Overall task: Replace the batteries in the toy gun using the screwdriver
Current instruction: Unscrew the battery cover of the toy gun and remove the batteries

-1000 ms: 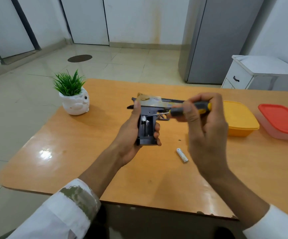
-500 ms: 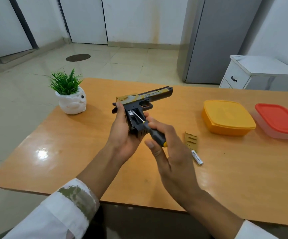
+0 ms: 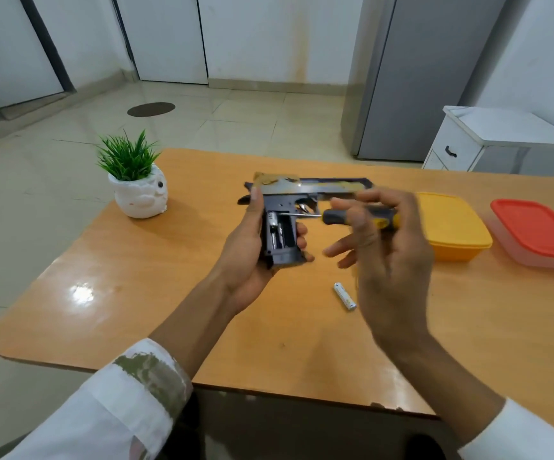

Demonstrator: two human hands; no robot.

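My left hand grips the dark toy gun by its grip, above the wooden table. The barrel points right and the battery compartment in the grip lies open, with one battery inside it. My right hand holds a black and yellow screwdriver level, its metal tip at the top of the open compartment. The lower fingers of that hand are spread loose. A loose white battery lies on the table below the gun.
A small plant in a white owl pot stands at the table's left. A yellow lidded box and a red-lidded box sit at the right. Beyond the table are a white cabinet and a grey fridge.
The gun has swung back so its barrel is level. My right hand rose from below the gun to its right side, turning the screwdriver horizontal. The cover plate on the table is now hidden.
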